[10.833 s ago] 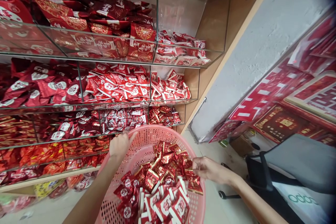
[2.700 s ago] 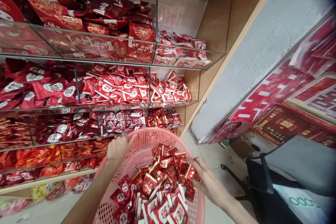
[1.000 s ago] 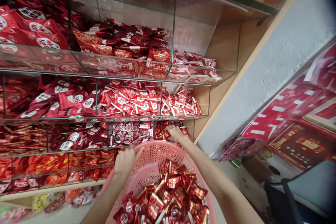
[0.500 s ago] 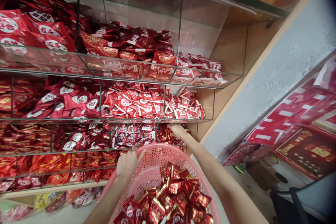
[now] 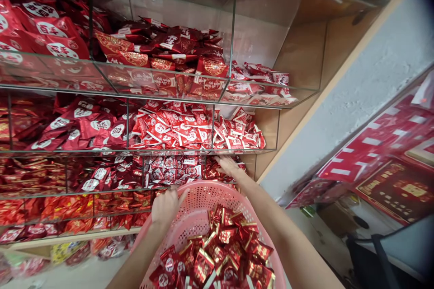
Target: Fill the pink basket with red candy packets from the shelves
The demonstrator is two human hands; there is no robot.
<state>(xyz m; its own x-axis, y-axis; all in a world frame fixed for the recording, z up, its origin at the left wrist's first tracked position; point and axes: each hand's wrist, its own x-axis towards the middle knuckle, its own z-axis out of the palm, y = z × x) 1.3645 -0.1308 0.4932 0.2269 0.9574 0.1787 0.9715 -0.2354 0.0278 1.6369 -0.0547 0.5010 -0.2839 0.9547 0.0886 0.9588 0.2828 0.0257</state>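
Note:
A pink perforated plastic basket (image 5: pixel 190 194) is tilted in front of me, with small red-and-gold candy packets (image 5: pixel 227 244) heaped in its lower part. My left hand (image 5: pixel 166 205) is closed round the basket's far-left rim, thumb over the edge. Reaching past the far side of the basket, my right hand (image 5: pixel 228 166) lies palm down in the right-end shelf compartment, fingers stretched over dark red packets (image 5: pixel 212 169). Its fingertips are partly lost against the packets, and nothing shows in its grasp.
Glass-fronted shelves rise in tiers, packed with red packets (image 5: pixel 169 126) and larger red bags (image 5: pixel 50 31). A glass shelf edge (image 5: pixel 190 150) passes just above my right hand. At right are a grey wall (image 5: pixel 366 58), red printed goods (image 5: pixel 389 189) and a dark chair (image 5: pixel 376 257).
The view has shifted slightly, and the shelves appear a little higher in it. Both hands keep nearly the same places, left on the rim and right in the compartment.

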